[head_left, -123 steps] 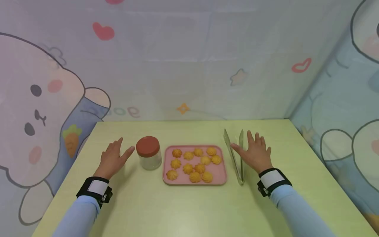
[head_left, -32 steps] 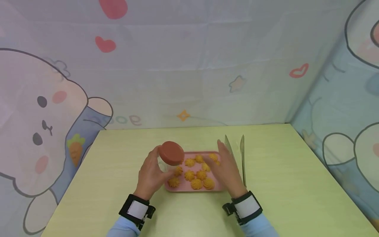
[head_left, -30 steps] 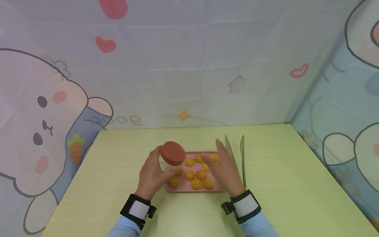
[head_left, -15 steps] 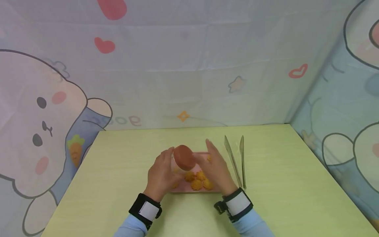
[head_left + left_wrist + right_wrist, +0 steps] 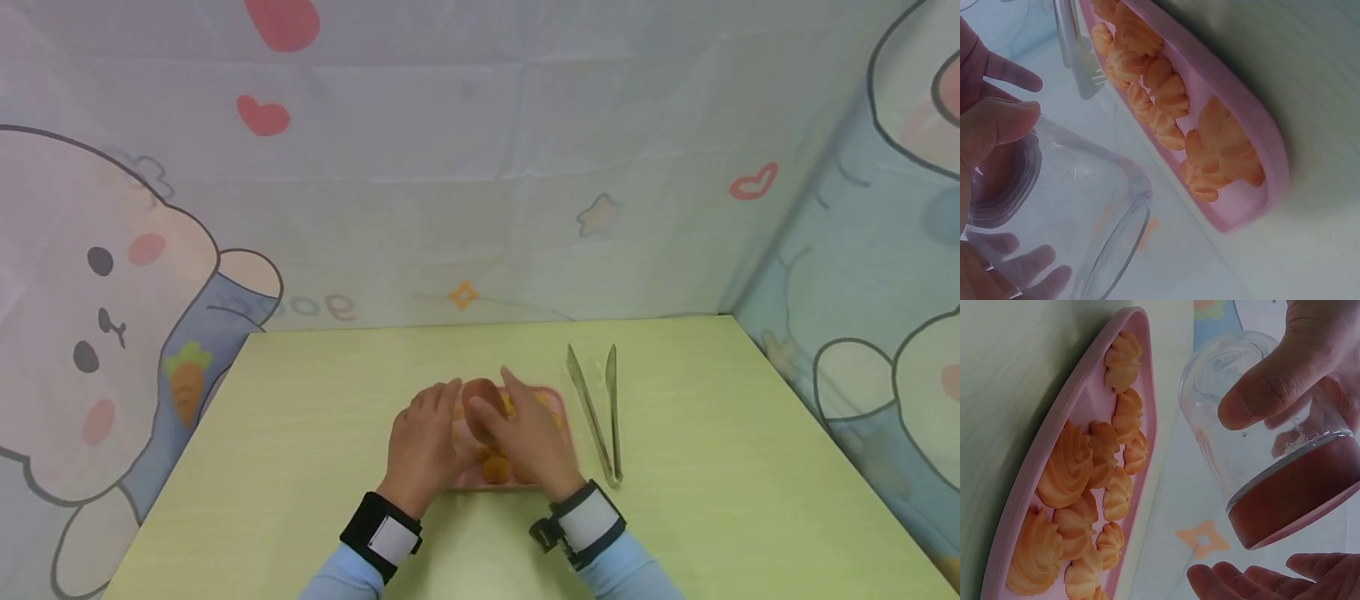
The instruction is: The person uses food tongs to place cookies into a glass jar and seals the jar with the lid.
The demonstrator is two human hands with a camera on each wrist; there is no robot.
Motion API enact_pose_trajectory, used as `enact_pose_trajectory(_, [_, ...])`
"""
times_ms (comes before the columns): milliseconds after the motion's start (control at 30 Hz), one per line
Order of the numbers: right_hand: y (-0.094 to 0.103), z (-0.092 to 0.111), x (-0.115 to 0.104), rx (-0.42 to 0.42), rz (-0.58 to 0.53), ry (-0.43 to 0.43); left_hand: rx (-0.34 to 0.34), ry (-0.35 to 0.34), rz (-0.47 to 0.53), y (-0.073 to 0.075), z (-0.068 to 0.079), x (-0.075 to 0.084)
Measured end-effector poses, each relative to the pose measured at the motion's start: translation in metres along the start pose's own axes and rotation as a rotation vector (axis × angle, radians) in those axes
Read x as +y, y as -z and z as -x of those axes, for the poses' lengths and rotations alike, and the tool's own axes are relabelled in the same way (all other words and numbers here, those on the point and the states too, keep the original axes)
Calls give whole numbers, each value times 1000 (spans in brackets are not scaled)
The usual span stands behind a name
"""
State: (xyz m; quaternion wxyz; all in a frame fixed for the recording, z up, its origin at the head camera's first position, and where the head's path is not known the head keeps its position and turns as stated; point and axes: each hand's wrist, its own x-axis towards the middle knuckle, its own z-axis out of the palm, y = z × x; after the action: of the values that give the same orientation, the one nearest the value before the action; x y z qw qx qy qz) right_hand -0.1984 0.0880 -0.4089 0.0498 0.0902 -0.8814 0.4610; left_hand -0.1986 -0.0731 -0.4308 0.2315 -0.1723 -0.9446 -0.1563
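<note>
Tilted over the tray, a clear glass jar (image 5: 1235,434) with a red-brown lid (image 5: 483,410) is held in my left hand (image 5: 422,450), its thumb across the glass. Fingers show through the glass in the left wrist view. My right hand (image 5: 538,440) is at the lid side with fingers extended; its thumb overlaps the lid in the head view. From the right wrist, a gap shows between its fingertips (image 5: 1204,581) and the lid. No cookies show inside the jar. Below lies a pink tray (image 5: 1275,150) of piped golden cookies (image 5: 1066,465), partly hidden by both hands in the head view.
Metal tongs (image 5: 615,417) lie spread on the pale yellow table (image 5: 315,433), right of the tray. Behind the table hangs a cartoon-printed cloth (image 5: 405,167), which continues along the right side.
My left hand has picked up the jar from left of the tray and carried it right, over the cookies. My right hand has come left from the tongs to the lid.
</note>
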Motion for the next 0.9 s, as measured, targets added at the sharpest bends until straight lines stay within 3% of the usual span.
enact_pose_trajectory(233, [-5,1,4,-13,5,-3,-7,-21,-46,-2,2,1])
enact_pose_trajectory(667, [-6,0,4,-32,-18,16,1,-71,12,-5,1,-1])
enact_pose_trajectory(900, [-3,2,4,-67,53,148,-155,101,176,-2,3,-2])
